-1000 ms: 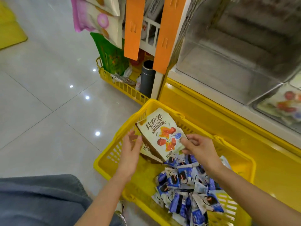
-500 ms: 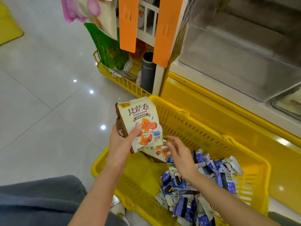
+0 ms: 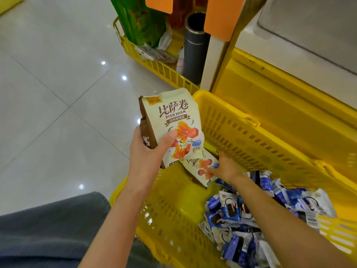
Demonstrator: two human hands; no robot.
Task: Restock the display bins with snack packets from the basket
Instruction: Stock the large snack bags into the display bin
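Observation:
My left hand (image 3: 149, 149) grips a cream and brown snack bag (image 3: 172, 120) upright above the left corner of the yellow basket (image 3: 251, 136), thumb across its front. My right hand (image 3: 225, 167) reaches down inside the basket and touches a second bag of the same kind (image 3: 199, 167), which lies tilted against the basket floor. Whether its fingers grasp that bag is unclear. Several small blue and white snack packets (image 3: 241, 219) are heaped in the basket's right half.
A clear display bin (image 3: 309, 26) sits above a yellow shelf base (image 3: 289, 97) at the upper right. Another yellow basket (image 3: 154, 68) with a green bag and a dark cylinder (image 3: 195, 51) stands beyond. Tiled floor lies to the left; my grey-clad knee is at lower left.
My left hand has lifted the cream bag higher and to the left of the basket. My right hand has reached down onto the second bag in the basket.

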